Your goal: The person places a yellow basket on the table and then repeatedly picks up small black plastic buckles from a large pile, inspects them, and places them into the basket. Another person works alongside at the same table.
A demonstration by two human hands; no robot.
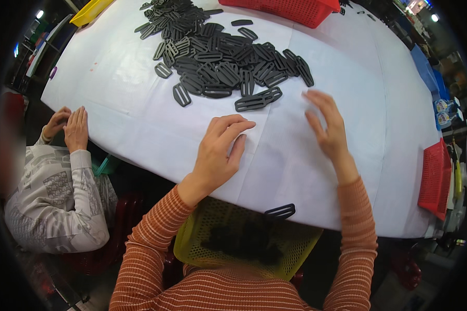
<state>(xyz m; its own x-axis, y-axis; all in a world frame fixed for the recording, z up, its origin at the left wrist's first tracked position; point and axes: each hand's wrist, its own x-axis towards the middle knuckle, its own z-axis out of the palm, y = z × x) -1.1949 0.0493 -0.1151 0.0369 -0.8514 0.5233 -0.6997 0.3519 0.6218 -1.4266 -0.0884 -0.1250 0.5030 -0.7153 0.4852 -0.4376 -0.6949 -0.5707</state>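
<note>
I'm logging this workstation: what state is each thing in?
White table covering: spread, creased
Left hand: empty, fingers bent
Right hand: empty, open
Black slotted plastic buckles: loosely heaped
Single black slotted plastic buckle: at near edge
Yellow-green perforated plastic basket: holding dark pieces
Red perforated plastic baskets: contents unclear

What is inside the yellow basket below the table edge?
Inside the yellow basket lies a heap of dark pieces; dimness and blur hide their exact shapes. Whatever is beneath the heap is covered, and the white table hides the basket's far side.
</note>
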